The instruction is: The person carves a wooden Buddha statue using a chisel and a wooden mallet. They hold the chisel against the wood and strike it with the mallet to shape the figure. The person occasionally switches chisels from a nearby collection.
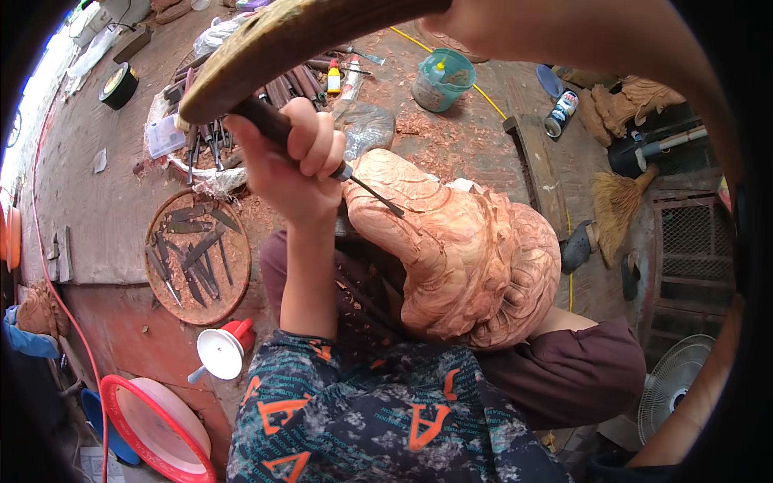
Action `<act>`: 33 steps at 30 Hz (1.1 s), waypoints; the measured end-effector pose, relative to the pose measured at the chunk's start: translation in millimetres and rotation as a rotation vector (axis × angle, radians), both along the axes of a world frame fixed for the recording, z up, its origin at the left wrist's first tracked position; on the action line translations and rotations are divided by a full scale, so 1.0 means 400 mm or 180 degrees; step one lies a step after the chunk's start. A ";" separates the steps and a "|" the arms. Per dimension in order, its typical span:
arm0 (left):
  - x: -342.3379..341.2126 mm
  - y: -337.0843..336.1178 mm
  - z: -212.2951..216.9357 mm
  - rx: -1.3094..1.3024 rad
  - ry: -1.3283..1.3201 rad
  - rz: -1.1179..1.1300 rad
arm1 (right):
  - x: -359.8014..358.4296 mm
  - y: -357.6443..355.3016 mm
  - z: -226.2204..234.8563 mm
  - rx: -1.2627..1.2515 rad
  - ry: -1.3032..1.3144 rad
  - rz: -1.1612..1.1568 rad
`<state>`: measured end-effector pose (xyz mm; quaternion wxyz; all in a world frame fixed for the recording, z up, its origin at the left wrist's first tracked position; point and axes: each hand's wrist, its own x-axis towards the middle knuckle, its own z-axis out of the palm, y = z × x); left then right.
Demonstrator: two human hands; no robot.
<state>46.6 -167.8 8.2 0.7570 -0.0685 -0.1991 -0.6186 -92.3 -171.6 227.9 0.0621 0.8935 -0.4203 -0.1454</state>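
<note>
My left hand is closed around the dark handle of a carving chisel, its thin metal shaft slanting down to the right. The chisel's tip is at the surface of a reddish wood carving, which lies across my lap. Deep folds and curved grooves cover the carving. Above, my right hand grips one end of a thick, curved wooden club at the top edge; part of this hand is cut off. The club's other end is by the top of the chisel handle; whether they touch I cannot tell.
Several chisels lie in a pile beyond my left hand. A round tray of blades is at left, near a red-and-white megaphone-like object. A teal bucket, spray can, broom and fan stand around. Wood chips litter the floor.
</note>
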 end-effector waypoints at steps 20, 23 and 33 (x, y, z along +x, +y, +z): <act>-0.009 -0.001 -0.028 -0.0392 0.0162 -0.0006 | 0.056 -0.032 0.040 0.0030 0.0189 -0.0052; 0.021 0.001 -0.023 -0.0569 0.0176 0.0249 | 0.057 -0.023 0.040 0.0073 0.0231 -0.0054; 0.011 0.016 -0.015 -0.0686 0.0230 0.0008 | 0.065 -0.006 0.041 0.0107 0.0308 0.0003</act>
